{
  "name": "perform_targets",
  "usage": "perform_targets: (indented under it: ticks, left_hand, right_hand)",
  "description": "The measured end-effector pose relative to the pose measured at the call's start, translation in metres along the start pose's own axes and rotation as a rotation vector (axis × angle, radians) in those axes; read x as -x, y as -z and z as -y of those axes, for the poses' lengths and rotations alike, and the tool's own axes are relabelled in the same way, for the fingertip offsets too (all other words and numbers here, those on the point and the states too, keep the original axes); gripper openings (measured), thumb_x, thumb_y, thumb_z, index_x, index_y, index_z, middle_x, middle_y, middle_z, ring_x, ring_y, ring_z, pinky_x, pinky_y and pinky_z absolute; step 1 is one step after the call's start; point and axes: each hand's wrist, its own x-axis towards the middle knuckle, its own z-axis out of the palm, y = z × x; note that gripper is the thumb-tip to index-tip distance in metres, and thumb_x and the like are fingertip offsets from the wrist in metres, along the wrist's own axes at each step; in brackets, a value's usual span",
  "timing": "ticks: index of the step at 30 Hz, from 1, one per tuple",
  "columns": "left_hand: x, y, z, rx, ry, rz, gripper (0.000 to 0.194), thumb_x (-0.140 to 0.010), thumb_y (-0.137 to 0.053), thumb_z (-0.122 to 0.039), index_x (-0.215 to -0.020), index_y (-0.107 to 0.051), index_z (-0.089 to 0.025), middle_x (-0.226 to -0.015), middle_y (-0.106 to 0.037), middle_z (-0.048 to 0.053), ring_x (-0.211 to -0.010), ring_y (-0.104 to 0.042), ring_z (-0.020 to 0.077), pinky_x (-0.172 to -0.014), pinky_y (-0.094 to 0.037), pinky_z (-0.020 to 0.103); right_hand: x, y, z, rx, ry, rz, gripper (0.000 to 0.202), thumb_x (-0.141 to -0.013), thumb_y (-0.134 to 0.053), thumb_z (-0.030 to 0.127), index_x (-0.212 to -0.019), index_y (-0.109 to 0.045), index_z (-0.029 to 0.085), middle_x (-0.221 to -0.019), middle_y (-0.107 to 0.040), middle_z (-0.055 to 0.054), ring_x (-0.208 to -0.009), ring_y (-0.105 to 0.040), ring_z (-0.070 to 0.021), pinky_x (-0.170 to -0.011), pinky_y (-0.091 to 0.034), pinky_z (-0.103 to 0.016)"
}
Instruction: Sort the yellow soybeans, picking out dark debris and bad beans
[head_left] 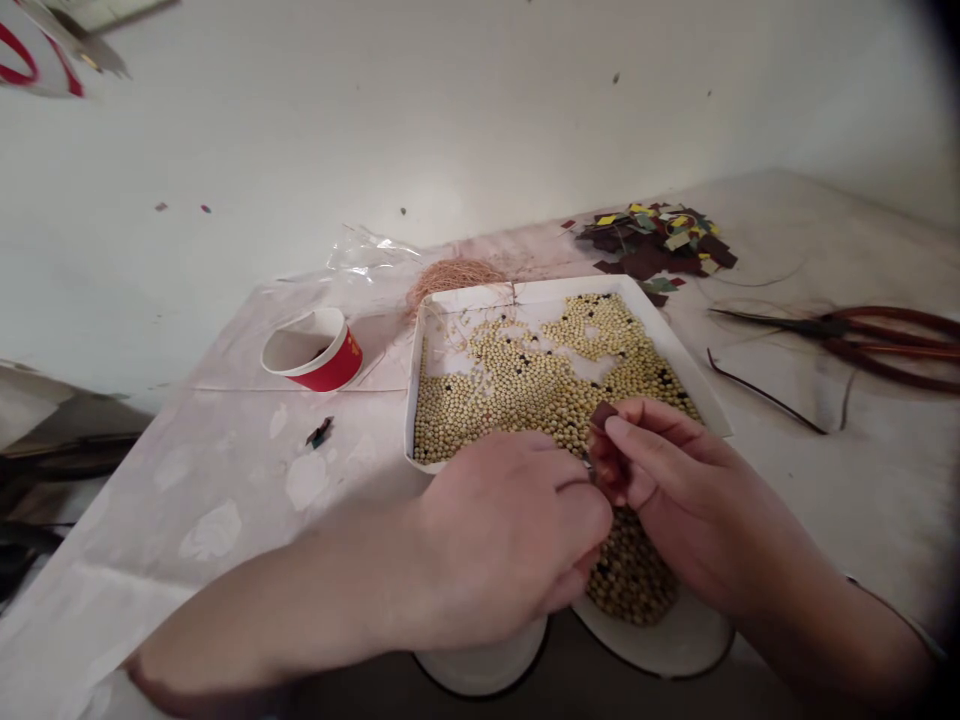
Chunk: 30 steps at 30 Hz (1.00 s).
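Note:
My right hand (682, 480) pinches a small dark brown flat piece (602, 415) between thumb and fingers. Close against it, my left hand (517, 530) has its fingers curled inward; whatever they hold is hidden behind the knuckles. Both hands are over the near edge of a shallow white tray (411, 425), which holds many small pale yellow beads (517, 385) with a few black ones among them. Below the hands, a bulging mass of similar beads (634, 575) shows in shadow, partly covered by them.
A red and white paper cup (330, 362) stands left, near some dark scraps (320, 432). Behind the tray are a coil of copper-coloured thread (457, 278) and clear plastic (367, 250). Right lie a pile of coloured flat pieces (652, 240), scissors (862, 335) and a thin dark strip (765, 395).

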Motion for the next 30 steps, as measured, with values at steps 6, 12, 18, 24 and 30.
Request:
perform_targets:
  ticks: [6, 12, 18, 24, 30]
  left_hand:
    - [0.0, -0.003, 0.019, 0.012, 0.058, 0.022, 0.018, -0.083, -0.048, -0.023, -0.077, -0.064, -0.017, -0.076, -0.064, 0.002, -0.075, -0.056, 0.0154, -0.069, -0.044, 0.027]
    - [0.005, -0.003, 0.065, -0.187, 0.29, 0.01, 0.017, -0.083, -0.047, -0.022, -0.075, -0.061, -0.017, -0.073, -0.06, 0.003, -0.072, -0.055, 0.0173, -0.064, -0.041, 0.029]
    - [0.005, -0.017, 0.073, -0.192, 0.273, 0.063, 0.014, -0.081, -0.05, -0.024, -0.073, -0.059, -0.017, -0.073, -0.059, 0.004, -0.071, -0.054, 0.0174, -0.063, -0.04, 0.029]
    - [0.003, -0.023, 0.076, -0.194, 0.27, 0.089, 0.01, -0.078, -0.052, -0.022, -0.074, -0.06, -0.018, -0.074, -0.061, 0.004, -0.074, -0.056, 0.0192, -0.066, -0.042, 0.03]
    - [0.003, -0.028, 0.076, -0.177, 0.282, 0.052, 0.008, -0.075, -0.051, -0.019, -0.073, -0.059, -0.019, -0.073, -0.06, 0.003, -0.07, -0.054, 0.0176, -0.062, -0.04, 0.029]
  right_hand:
    - [0.0, 0.0, -0.001, -0.042, -0.026, 0.023, 0.015, -0.078, -0.059, 0.032, -0.07, -0.051, 0.022, -0.066, -0.051, 0.001, -0.055, -0.043, -0.011, -0.049, -0.035, -0.025]
    - [-0.001, -0.001, -0.003, -0.032, -0.029, 0.036, 0.017, -0.08, -0.058, 0.032, -0.068, -0.052, 0.022, -0.066, -0.05, 0.001, -0.055, -0.041, -0.0107, -0.049, -0.033, -0.024]
    - [0.0, 0.002, -0.006, -0.038, -0.03, 0.053, 0.015, -0.082, -0.058, 0.033, -0.071, -0.054, 0.022, -0.068, -0.051, 0.001, -0.057, -0.042, -0.0104, -0.051, -0.034, -0.024]
    - [-0.001, 0.001, -0.006, -0.039, -0.032, 0.059, 0.014, -0.082, -0.059, 0.033, -0.073, -0.055, 0.023, -0.069, -0.053, 0.002, -0.059, -0.043, -0.01, -0.052, -0.034, -0.023]
    - [-0.002, 0.001, -0.008, -0.033, -0.022, 0.076, 0.015, -0.082, -0.06, 0.034, -0.072, -0.056, 0.023, -0.068, -0.053, 0.003, -0.059, -0.043, -0.0097, -0.051, -0.034, -0.022]
